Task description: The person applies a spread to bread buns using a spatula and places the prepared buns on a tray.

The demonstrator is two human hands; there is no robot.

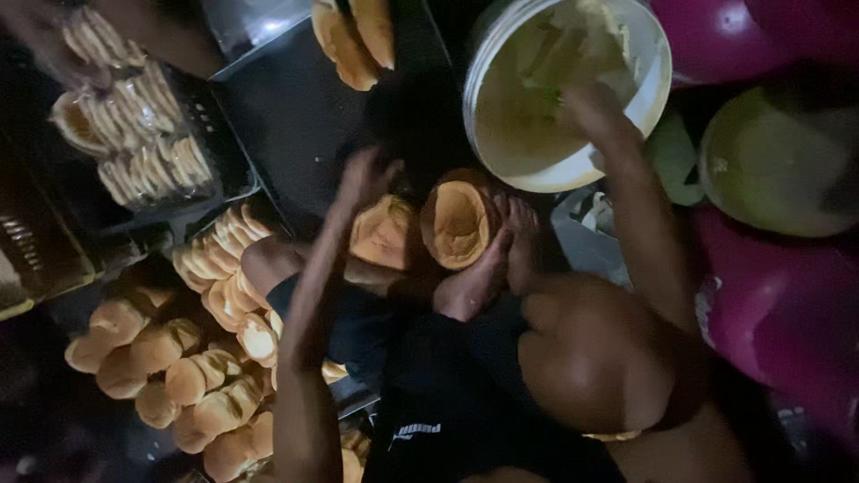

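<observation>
Knees (591, 349), likely crowding split bun (456, 224)

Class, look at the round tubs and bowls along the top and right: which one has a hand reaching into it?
The white bucket of pale cream at top centre: the right hand dips into it. The green bowl and magenta tubs beside it are untouched.

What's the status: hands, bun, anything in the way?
Left hand open, touching split bun. Right hand in cream bucket, grip unclear. Second open bun propped against feet beside it.
</observation>
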